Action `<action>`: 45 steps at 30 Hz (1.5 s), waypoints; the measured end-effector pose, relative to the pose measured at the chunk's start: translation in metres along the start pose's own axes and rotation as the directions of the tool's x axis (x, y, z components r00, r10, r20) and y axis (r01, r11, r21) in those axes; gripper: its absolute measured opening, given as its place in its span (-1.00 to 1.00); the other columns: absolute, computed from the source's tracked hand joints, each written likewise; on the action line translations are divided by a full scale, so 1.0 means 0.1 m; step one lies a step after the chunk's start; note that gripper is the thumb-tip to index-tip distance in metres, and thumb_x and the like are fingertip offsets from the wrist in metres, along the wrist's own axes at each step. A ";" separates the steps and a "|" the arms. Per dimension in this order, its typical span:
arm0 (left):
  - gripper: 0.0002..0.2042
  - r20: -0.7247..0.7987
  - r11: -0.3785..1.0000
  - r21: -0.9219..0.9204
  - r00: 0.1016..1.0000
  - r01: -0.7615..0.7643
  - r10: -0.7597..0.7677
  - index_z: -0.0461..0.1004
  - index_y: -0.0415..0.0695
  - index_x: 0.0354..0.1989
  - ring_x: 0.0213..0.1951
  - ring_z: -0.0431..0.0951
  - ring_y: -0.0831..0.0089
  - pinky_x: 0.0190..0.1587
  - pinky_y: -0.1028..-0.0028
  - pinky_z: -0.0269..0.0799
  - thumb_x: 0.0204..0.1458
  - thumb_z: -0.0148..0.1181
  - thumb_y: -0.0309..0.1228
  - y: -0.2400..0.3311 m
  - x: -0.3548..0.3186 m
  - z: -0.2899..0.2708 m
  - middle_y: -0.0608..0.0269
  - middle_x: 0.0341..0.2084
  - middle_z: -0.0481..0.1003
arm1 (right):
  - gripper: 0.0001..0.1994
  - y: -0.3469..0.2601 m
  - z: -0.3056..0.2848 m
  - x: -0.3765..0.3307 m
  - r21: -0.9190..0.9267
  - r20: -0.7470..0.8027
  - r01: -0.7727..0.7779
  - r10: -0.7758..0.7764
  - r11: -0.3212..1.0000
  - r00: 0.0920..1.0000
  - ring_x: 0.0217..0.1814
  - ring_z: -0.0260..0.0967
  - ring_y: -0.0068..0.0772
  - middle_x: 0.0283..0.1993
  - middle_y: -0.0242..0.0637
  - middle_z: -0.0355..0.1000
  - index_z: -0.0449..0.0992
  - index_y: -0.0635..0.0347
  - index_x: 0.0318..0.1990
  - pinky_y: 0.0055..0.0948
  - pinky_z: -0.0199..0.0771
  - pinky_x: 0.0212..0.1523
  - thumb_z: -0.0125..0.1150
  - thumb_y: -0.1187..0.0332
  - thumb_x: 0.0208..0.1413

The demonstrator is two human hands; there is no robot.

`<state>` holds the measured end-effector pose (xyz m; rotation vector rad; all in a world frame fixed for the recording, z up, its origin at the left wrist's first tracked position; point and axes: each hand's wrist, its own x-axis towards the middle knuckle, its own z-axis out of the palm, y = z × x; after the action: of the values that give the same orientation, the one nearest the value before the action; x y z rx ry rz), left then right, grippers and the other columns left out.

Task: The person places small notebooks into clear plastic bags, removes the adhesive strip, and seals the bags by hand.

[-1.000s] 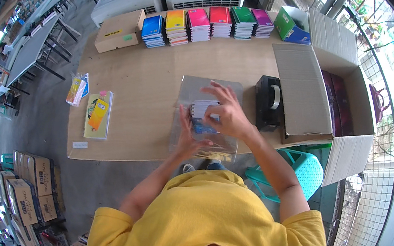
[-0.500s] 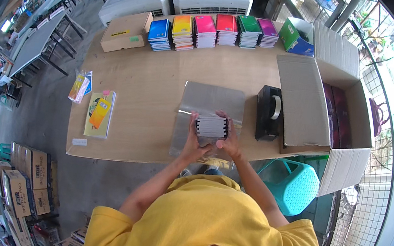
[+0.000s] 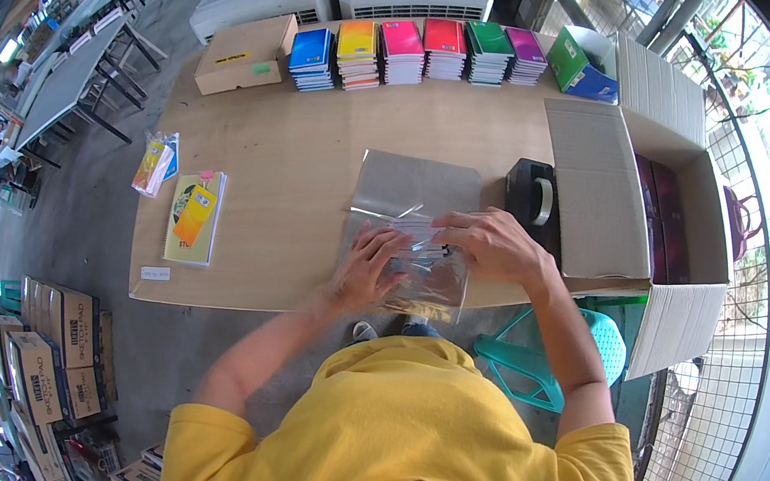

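Note:
A small white stack of paper pads (image 3: 417, 234) lies on a clear plastic sheet (image 3: 418, 184) near the table's front edge. Some film appears to be folded over the stack, with glare hiding part of it. My left hand (image 3: 367, 270) rests at the stack's left side, fingers stretched out and apart over the film. From the right, my right hand (image 3: 495, 244) reaches over the stack with fingers bent and pressed together on the film. Its fingertips partly cover the stack.
Right of the sheet stands a black tape dispenser (image 3: 532, 202), beside an open cardboard box (image 3: 598, 192). Colourful notebook stacks (image 3: 402, 51) line the back, by a closed carton (image 3: 246, 56). A spiral notebook (image 3: 200, 239) lies left. A turquoise stool (image 3: 599, 344) stands at right.
My hands have gone from gripping the stack's two sides to lying over its top. Film now covers part of the stack, and my right hand has moved up and right.

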<state>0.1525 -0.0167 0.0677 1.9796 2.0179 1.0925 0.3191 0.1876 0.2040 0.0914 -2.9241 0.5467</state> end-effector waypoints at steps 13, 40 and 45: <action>-0.07 0.651 0.928 0.085 0.725 -0.364 0.225 0.08 0.44 0.43 0.46 -0.07 0.17 0.42 -0.12 -0.07 -0.19 0.46 -0.18 -0.22 0.55 -0.66 0.26 0.45 -0.08 | -0.90 0.48 0.26 0.37 0.238 0.215 0.109 -0.162 0.965 0.963 -0.33 0.49 -0.11 -0.46 -0.20 0.45 0.44 0.21 -0.42 -0.22 0.48 -0.29 0.28 0.51 -0.07; -0.55 -0.081 0.951 -0.302 0.996 -0.062 0.039 0.59 0.24 0.03 0.47 -0.12 -0.05 0.42 -0.11 -0.22 -0.10 0.44 -0.05 0.07 0.34 -0.22 -0.06 0.44 -0.08 | -0.09 0.59 1.32 0.14 0.818 -0.050 -0.157 0.341 0.554 0.939 0.41 0.13 -0.25 0.46 -0.25 0.04 0.07 0.04 0.41 -0.20 0.36 0.25 0.52 0.36 -0.09; -0.69 -0.157 0.971 -0.234 0.983 0.060 -0.098 0.69 0.21 -0.19 0.44 -0.09 -0.11 0.39 -0.19 -0.23 -0.08 0.41 0.00 0.30 0.42 -0.59 -0.09 0.43 -0.07 | -0.05 0.52 1.26 0.13 0.847 0.064 -0.258 0.391 0.466 0.918 0.19 0.33 -0.27 0.46 -0.29 0.07 0.04 -0.01 0.44 -0.24 0.38 0.19 0.53 0.27 -0.10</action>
<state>0.1390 -0.0056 0.1438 1.7320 1.9259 1.4433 0.2827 0.1900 0.0725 -0.3962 -2.2241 1.9178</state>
